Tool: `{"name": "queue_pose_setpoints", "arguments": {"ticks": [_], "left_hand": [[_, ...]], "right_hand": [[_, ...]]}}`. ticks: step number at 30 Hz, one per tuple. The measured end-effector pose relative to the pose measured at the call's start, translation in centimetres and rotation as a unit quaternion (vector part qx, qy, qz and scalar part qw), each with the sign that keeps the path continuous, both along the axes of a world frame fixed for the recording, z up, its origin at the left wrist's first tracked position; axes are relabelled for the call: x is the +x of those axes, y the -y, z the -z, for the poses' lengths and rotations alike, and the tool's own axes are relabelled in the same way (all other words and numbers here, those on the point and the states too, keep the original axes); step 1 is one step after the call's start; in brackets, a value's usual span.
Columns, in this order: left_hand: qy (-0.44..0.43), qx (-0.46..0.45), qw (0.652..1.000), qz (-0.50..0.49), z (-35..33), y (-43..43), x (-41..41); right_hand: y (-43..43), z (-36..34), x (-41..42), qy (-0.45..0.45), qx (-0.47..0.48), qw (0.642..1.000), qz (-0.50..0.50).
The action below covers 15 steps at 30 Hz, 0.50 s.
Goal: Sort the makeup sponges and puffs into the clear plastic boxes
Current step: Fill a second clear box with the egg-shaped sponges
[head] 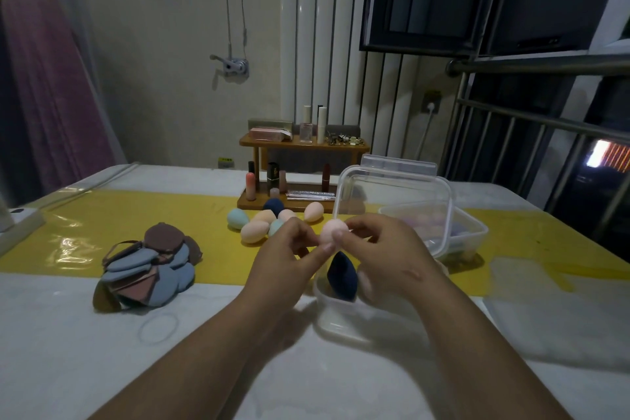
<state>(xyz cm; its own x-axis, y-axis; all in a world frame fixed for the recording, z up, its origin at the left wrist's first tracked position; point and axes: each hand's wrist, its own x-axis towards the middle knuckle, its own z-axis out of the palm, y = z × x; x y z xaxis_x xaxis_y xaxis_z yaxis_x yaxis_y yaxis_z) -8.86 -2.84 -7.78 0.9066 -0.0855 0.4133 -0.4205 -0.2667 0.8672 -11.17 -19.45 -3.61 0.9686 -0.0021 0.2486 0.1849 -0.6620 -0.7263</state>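
Pink sponge (pixel 330 228) seemingly pinched between fingers (pixel 338 236).

pink sponge (pixel 332 231), navy sponge (pixel 342 275), yellow runner (pixel 136 215)

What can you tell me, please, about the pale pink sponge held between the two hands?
The pale pink sponge is small and egg-shaped, with a smooth matte surface that looks like soft foam. It is off the table, held up between both hands. The left hand pinches its lower left side with its fingertips, and the right hand grips it with the thumb across its lower right. It sits above the near clear box, where a dark blue sponge stands.
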Motion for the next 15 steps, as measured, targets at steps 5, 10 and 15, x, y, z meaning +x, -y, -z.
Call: {"name": "queue_pose_setpoints", "arguments": {"ticks": [5,10,15], "left_hand": [[0.003,0.028,1.0,0.012,0.1,-0.1,0.0],[-0.068,0.081,0.994,0.01,0.6,0.0,0.4],[-0.056,0.072,0.996,0.007,0.6,0.2,0.3]], "right_hand": [[0.1,0.0,0.1,0.033,-0.003,0.999,0.006],[0.3,-0.6,-0.4,0.085,0.041,0.995,0.043],[1.2,-1.5,-0.6,0.071,0.085,0.99,0.089]]}}
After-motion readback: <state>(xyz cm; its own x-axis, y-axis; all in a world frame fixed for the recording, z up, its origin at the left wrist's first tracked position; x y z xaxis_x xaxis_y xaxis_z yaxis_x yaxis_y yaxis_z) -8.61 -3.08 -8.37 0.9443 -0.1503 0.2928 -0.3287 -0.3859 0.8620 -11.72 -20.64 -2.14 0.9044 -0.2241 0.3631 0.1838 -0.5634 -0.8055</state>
